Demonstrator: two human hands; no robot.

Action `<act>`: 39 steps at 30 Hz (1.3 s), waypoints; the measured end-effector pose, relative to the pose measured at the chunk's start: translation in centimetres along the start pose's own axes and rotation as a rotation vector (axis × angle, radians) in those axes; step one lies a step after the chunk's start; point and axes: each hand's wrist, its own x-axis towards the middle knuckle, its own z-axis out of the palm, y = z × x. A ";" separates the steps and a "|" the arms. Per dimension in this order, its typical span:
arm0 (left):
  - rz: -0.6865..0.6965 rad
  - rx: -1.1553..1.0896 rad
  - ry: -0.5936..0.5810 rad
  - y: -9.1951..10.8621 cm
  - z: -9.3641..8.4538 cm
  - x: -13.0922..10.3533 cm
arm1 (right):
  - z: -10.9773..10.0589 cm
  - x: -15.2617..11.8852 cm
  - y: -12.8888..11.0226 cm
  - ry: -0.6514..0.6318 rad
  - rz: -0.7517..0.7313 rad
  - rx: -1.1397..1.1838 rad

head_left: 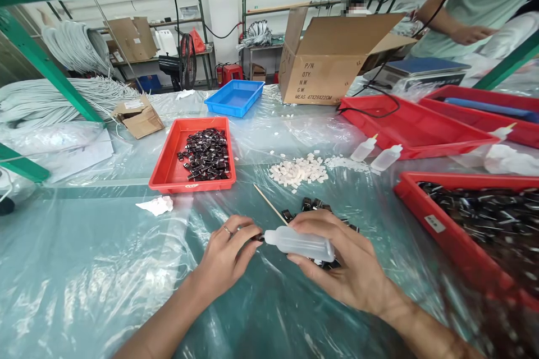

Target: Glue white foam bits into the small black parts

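My left hand (231, 249) pinches a small black part (258, 238) between thumb and fingers. Wrapped round a translucent squeeze bottle (301, 243), my right hand (343, 255) holds it on its side, its nozzle end against or right by the black part. A thin wooden stick (269, 203) slants out from behind the bottle; its lower end is hidden. Loose black parts (315, 203) lie behind and under my right hand, partly covered by it. Beyond them is a pile of small white pieces (298, 171) on the plastic-covered table.
A red tray (191, 185) of black parts stands at the far left, a blue tray (234, 102) behind it. Two squeeze bottles (386, 157) lie right of the white pile. Large red bins (406, 179) line the right side. A cardboard box (315, 76) stands behind; a co-worker (467, 22) is back right.
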 end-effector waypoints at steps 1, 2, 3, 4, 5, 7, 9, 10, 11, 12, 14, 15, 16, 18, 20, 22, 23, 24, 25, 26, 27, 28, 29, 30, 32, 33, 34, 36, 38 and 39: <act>-0.003 -0.009 0.004 0.0 0.0 0.0 | 0.0 0.0 0.1 0.000 0.005 0.002; -0.007 -0.019 0.005 -0.1 0.1 0.0 | 0.0 0.0 0.2 0.000 0.012 0.009; -0.008 -0.029 0.004 -0.1 0.1 -0.1 | 0.0 0.0 0.3 -0.001 0.016 0.019; -0.006 -0.036 0.002 -0.2 0.2 -0.1 | 0.0 0.0 0.3 0.001 0.017 0.028; -0.004 -0.041 -0.004 -0.2 0.2 -0.1 | 0.0 0.1 0.4 0.005 0.016 0.037; -0.020 -0.044 -0.025 -0.2 0.2 -0.1 | 0.0 0.2 0.4 0.023 0.026 0.066; -0.067 -0.062 -0.031 0.0 0.0 -0.2 | 0.0 0.4 0.5 0.055 0.070 0.132; -0.098 -0.085 -0.032 0.1 -0.1 -0.3 | 0.0 0.6 0.6 0.076 0.103 0.176; -0.127 -0.115 -0.030 0.3 -0.2 -0.3 | 0.0 0.7 0.7 0.098 0.142 0.221; -0.151 -0.146 -0.030 0.4 -0.3 -0.4 | 0.0 0.8 0.8 0.119 0.181 0.264; -0.187 -0.198 -0.039 0.7 -0.6 -0.4 | 0.0 1.0 1.0 0.152 0.246 0.326; -0.203 -0.215 -0.045 0.7 -0.7 -0.3 | 0.1 1.1 1.1 0.161 0.269 0.344; -0.218 -0.225 -0.055 0.8 -0.8 -0.2 | 0.1 1.1 1.1 0.165 0.285 0.355; -0.234 -0.237 -0.086 0.8 -0.8 0.0 | 0.3 1.1 1.2 0.168 0.288 0.358; -0.221 -0.245 -0.102 0.6 -0.7 0.2 | 0.4 0.9 1.1 0.169 0.257 0.329; -0.191 -0.254 -0.069 0.5 -0.4 0.4 | 0.4 0.8 1.0 0.159 0.199 0.259; -0.177 -0.258 -0.037 0.4 -0.2 0.4 | 0.4 0.7 0.9 0.149 0.166 0.215; -0.167 -0.259 -0.007 0.3 -0.1 0.3 | 0.4 0.6 0.9 0.139 0.135 0.173; -0.162 -0.259 0.021 0.3 0.1 0.3 | 0.4 0.5 0.9 0.130 0.105 0.139; -0.161 -0.261 0.046 0.3 0.1 0.3 | 0.4 0.4 0.9 0.122 0.077 0.114; -0.161 -0.264 0.068 0.3 0.2 0.3 | 0.5 0.3 0.9 0.115 0.054 0.096; -0.161 -0.268 0.087 0.3 0.2 0.3 | 0.5 0.3 0.9 0.108 0.034 0.084; -0.159 -0.272 0.103 0.4 0.2 0.3 | 0.5 0.2 0.9 0.102 0.018 0.074; -0.156 -0.274 0.116 0.4 0.2 0.3 | 0.5 0.2 0.8 0.096 0.004 0.064; -0.147 -0.270 0.131 0.5 0.3 0.3 | 0.5 0.2 0.7 0.087 -0.019 0.049; -0.141 -0.267 0.136 0.6 0.3 0.3 | 0.6 0.2 0.6 0.085 -0.035 0.042; -0.137 -0.265 0.139 0.6 0.3 0.3 | 0.6 0.2 0.5 0.083 -0.057 0.032; -0.127 -0.259 0.148 0.7 0.3 0.3 | 0.5 0.4 0.2 0.075 -0.118 0.006; -0.117 -0.252 0.158 0.7 0.3 0.4 | 0.5 0.5 -0.1 0.070 -0.185 -0.019; -0.110 -0.250 0.162 0.7 0.3 0.4 | 0.5 0.5 -0.2 0.067 -0.206 -0.028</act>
